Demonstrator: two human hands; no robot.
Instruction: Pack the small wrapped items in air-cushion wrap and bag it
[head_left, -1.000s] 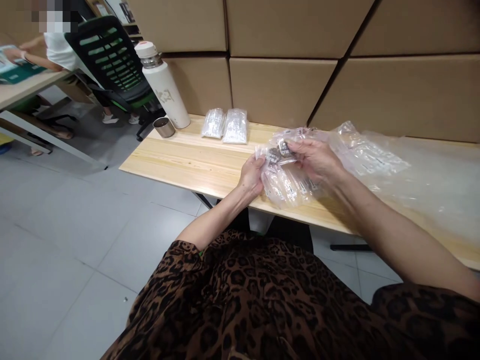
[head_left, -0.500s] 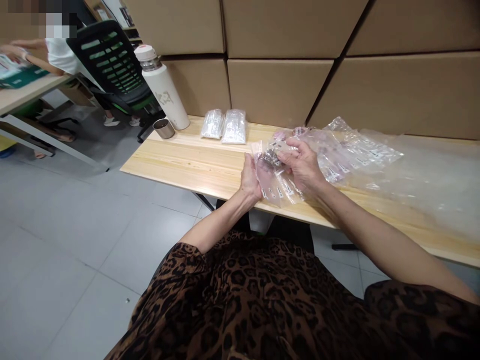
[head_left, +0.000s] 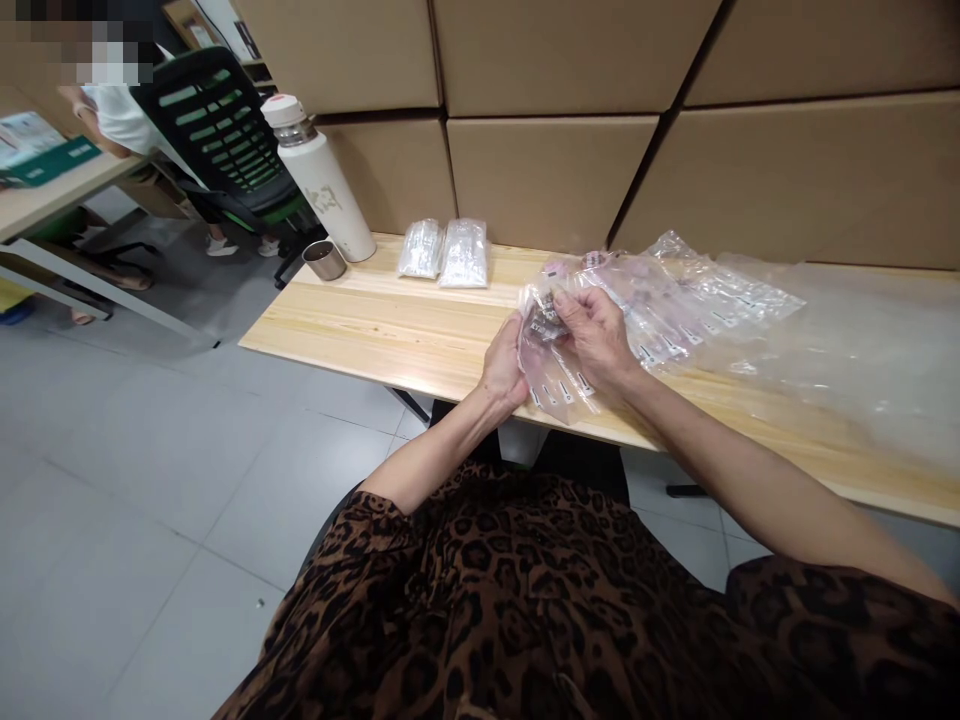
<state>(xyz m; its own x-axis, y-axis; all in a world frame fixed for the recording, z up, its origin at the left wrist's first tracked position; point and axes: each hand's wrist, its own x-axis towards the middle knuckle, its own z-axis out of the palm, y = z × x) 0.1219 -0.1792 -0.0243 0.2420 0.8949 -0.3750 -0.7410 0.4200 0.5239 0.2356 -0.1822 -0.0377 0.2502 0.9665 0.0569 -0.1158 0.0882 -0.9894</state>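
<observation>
My left hand (head_left: pixel 505 362) is closed round the left side of a few overlapping clear plastic bags (head_left: pixel 556 372), which show pinkish contents and small dark-and-white labels along their lower edge. On the upper part of these bags, the thumb and fingers of my right hand (head_left: pixel 598 330) pinch the plastic near a dark patterned item (head_left: pixel 546 318); its kind I cannot make out. Just right of my right hand, more clear bags with pink contents (head_left: pixel 667 300) lie fanned out on the wooden table (head_left: pixel 337 330).
Two filled clear packets (head_left: pixel 463 254) lie behind my hands. A white flask (head_left: pixel 326 190) and a metal cup (head_left: pixel 325 260) stand at the left end. Cardboard boxes (head_left: pixel 555 180) line the back. Plastic sheeting (head_left: pixel 870 350) covers the right side. Beyond a green-backed chair (head_left: pixel 217 120), a person sits.
Both hands and the held bags have shifted slightly. My right hand is turned more over the upper part of the bags. The other person's arm has drawn back from the green tray.
</observation>
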